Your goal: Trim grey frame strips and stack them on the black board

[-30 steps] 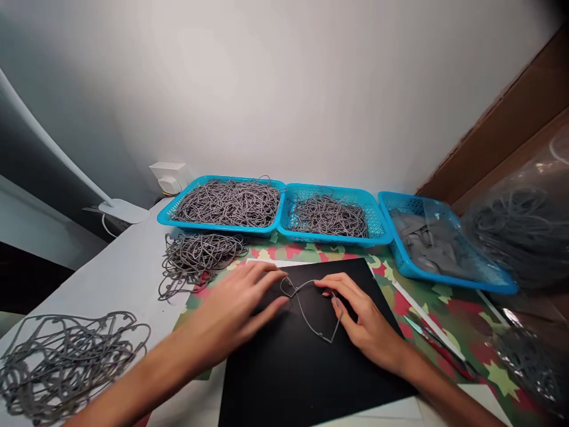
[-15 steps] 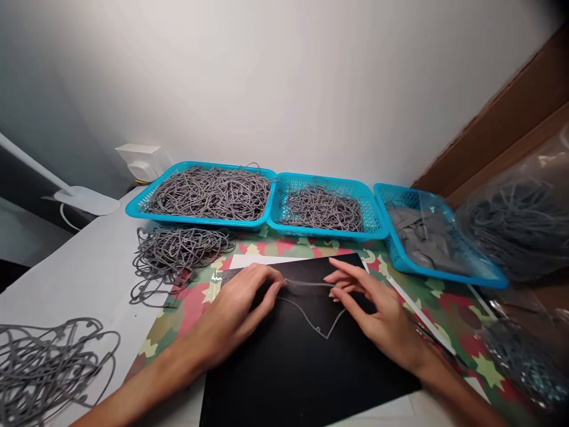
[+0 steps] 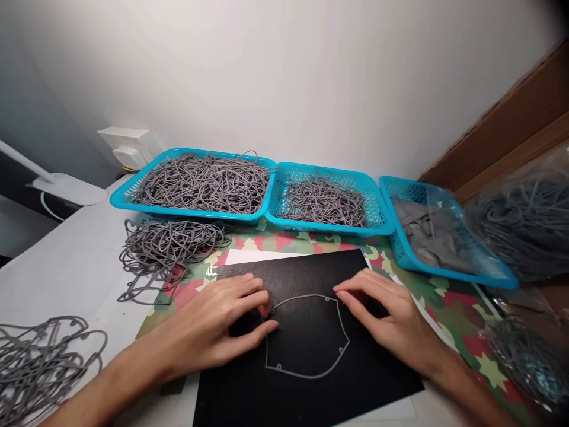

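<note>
A thin grey gasket [image 3: 309, 377], a closed loop with small ring tabs, lies spread out flat on a black board [image 3: 249, 397]. At its upper left side is my left hand [image 3: 231, 320], thumb and fingers apart, the fingertips beside the loop and covering part of its edge. My right hand [image 3: 386, 314] has thumb and forefinger pinched at the loop's upper right corner. Its other fingers are curled behind, partly hidden.
Two blue baskets [image 3: 186, 212] [image 3: 329, 227] of tangled grey gaskets stand by the wall. A third blue basket [image 3: 462, 274] holds flat grey pieces. Loose gasket piles [image 3: 173, 249] [image 3: 44, 362] lie left. Clear bags [image 3: 524, 219] are at right; a white lamp base [image 3: 71, 188] is far left.
The gasket, earlier lifted and partly folded between both hands, now lies opened out on the board. My left thumb and fingers have spread apart. The view has shifted slightly.
</note>
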`<state>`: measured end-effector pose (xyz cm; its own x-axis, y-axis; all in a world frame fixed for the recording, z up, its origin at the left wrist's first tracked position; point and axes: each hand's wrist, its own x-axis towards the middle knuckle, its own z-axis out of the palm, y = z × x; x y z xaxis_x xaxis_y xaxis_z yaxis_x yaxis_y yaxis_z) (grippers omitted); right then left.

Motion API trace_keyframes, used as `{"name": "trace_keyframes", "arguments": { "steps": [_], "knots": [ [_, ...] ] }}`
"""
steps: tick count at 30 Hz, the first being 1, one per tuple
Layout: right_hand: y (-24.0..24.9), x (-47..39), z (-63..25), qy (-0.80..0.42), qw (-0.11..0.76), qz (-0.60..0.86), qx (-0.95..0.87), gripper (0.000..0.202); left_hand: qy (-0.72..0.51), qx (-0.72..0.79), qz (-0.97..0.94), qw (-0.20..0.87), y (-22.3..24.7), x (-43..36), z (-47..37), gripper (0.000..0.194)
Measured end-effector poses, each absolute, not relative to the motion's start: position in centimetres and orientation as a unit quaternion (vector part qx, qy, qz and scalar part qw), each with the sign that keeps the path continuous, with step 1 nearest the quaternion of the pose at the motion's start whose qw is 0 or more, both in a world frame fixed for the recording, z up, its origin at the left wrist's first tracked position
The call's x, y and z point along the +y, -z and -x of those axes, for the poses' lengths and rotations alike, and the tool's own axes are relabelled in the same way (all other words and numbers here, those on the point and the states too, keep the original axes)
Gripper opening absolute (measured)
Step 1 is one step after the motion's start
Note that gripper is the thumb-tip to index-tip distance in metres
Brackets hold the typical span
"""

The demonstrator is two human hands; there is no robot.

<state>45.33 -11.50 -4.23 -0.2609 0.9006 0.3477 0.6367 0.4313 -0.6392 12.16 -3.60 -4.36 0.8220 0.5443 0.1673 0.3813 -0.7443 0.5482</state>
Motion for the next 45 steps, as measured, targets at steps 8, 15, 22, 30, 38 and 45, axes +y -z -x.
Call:
{"name": "trace_keyframes", "arguments": {
  "steps": [8, 15, 22, 30, 38, 45],
  "knots": [
    [5.4, -10.6, -45.9, -0.220, 0.216, 0.542, -0.782, 0.014, -0.111, 0.320, -0.886, 0.317, 5.1, -3.8, -12.0, 0.018],
    [7.4, -10.6, -46.0, -0.211, 0.228, 0.548, -0.777, 0.025, -0.134, 0.357, -0.884, 0.271, 3.2, -3.9, -8.6, 0.022],
    [8.2, -10.3, -45.8, -0.149, 0.260, 0.535, -0.790, 0.021, -0.178, 0.562, -0.807, 0.046, 3.7, -4.9, 3.7, 0.035],
    [9.1, -10.4, -45.8, -0.080, 0.277, 0.533, -0.795, 0.023, -0.202, 0.549, -0.801, 0.126, 6.2, -4.0, 1.6, 0.044],
    [8.6, -10.2, -45.9, -0.073, 0.267, 0.525, -0.805, 0.026, -0.332, 0.468, -0.818, 0.031, 3.2, -1.0, -1.4, 0.037],
    [8.5, -10.0, -46.0, -0.080, 0.260, 0.515, -0.813, 0.023, -0.196, 0.545, -0.811, 0.079, -3.3, 5.3, -1.7, 0.051]
  ]
}}
